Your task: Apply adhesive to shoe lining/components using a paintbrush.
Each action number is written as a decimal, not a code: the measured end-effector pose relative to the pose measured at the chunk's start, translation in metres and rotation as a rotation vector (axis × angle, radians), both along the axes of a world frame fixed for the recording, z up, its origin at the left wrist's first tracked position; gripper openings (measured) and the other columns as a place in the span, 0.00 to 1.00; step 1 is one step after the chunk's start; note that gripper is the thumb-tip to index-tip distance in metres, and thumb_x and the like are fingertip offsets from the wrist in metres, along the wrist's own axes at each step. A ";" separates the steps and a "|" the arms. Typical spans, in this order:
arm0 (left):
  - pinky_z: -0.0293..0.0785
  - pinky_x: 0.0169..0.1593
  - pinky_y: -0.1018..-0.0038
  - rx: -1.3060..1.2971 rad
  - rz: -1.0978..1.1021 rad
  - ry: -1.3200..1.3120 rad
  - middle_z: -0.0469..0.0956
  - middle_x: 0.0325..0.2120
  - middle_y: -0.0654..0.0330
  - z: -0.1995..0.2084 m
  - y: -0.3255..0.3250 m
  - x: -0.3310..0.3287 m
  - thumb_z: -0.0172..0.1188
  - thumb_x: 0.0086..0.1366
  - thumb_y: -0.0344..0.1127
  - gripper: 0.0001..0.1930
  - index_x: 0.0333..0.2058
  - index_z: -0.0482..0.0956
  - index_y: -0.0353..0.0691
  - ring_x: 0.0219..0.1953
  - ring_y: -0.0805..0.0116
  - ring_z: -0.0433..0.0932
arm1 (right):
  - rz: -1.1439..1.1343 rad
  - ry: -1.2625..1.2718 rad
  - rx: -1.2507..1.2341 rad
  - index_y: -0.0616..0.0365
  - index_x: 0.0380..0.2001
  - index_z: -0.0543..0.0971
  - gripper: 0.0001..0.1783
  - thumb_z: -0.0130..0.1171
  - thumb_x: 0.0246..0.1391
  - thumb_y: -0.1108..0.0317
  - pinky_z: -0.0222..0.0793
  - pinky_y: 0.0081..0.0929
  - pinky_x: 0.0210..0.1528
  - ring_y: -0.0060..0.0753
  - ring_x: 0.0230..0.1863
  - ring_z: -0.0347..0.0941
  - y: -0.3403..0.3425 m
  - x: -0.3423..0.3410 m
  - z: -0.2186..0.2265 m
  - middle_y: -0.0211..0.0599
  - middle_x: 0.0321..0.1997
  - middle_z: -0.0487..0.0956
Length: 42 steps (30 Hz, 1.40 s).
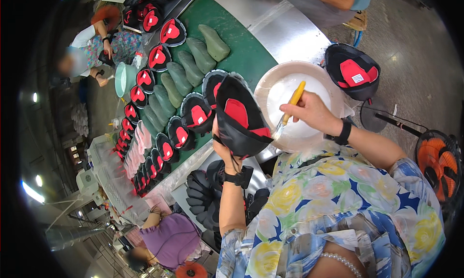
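My left hand (222, 150) grips a black shoe upper (240, 141) with red lining from its left side, and part of the hand is hidden behind it. Closed round the yellow handle of a brush (296, 97), my right hand (313, 112) holds its pale bristles by the upper's lower right edge. I cannot tell if the bristles touch it. Beneath the brush, a pale pink basin (262, 82) contains white liquid. Another black upper with red lining (361, 90) is at the basin's right.
Rows of black-and-red uppers (181, 136) and green shoe lasts (198, 55) line a green-topped conveyor (246, 48). Black pieces (200, 193) are stacked on a lower surface. An orange-bladed fan (437, 164) stands right. Co-workers sit at the far left, lower left and top right.
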<state>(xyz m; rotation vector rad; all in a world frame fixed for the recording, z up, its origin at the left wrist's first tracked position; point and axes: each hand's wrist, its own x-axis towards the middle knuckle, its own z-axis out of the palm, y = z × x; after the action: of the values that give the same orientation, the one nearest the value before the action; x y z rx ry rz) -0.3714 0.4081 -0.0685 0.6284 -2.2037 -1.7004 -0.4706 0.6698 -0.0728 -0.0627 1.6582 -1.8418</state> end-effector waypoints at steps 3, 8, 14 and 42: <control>0.66 0.67 0.66 -0.518 -0.358 -0.225 0.70 0.63 0.54 -0.057 -0.096 0.057 0.44 0.76 0.41 0.24 0.65 0.66 0.36 0.63 0.62 0.71 | 0.020 0.200 0.001 0.65 0.37 0.79 0.17 0.67 0.59 0.59 0.73 0.21 0.30 0.23 0.27 0.79 -0.002 -0.013 0.010 0.37 0.29 0.83; 0.73 0.62 0.66 -0.154 -0.577 -0.394 0.79 0.54 0.55 -0.010 -0.047 0.020 0.67 0.62 0.29 0.16 0.49 0.84 0.36 0.53 0.65 0.80 | 0.068 0.699 -0.099 0.58 0.39 0.79 0.11 0.68 0.58 0.65 0.74 0.28 0.42 0.33 0.38 0.82 -0.001 -0.038 0.030 0.37 0.35 0.84; 0.72 0.63 0.65 0.466 -0.525 -0.402 0.78 0.55 0.55 -0.003 0.011 0.000 0.67 0.61 0.25 0.18 0.52 0.82 0.35 0.56 0.63 0.78 | 0.272 1.282 -0.431 0.55 0.39 0.79 0.10 0.67 0.56 0.65 0.74 0.34 0.48 0.39 0.43 0.78 -0.044 -0.043 0.060 0.33 0.41 0.82; 0.82 0.53 0.61 0.716 -0.058 -0.206 0.82 0.47 0.59 0.037 0.021 -0.002 0.67 0.61 0.21 0.23 0.55 0.78 0.41 0.46 0.64 0.83 | 0.410 1.135 0.019 0.57 0.37 0.77 0.13 0.67 0.56 0.60 0.72 0.40 0.41 0.51 0.36 0.77 0.001 -0.081 0.024 0.41 0.33 0.80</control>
<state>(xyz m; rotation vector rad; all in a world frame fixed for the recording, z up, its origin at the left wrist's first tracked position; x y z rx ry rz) -0.3731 0.4287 -0.0317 0.9351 -1.6908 -2.5680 -0.5512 0.6707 -0.0485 -1.5495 2.1001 -1.4998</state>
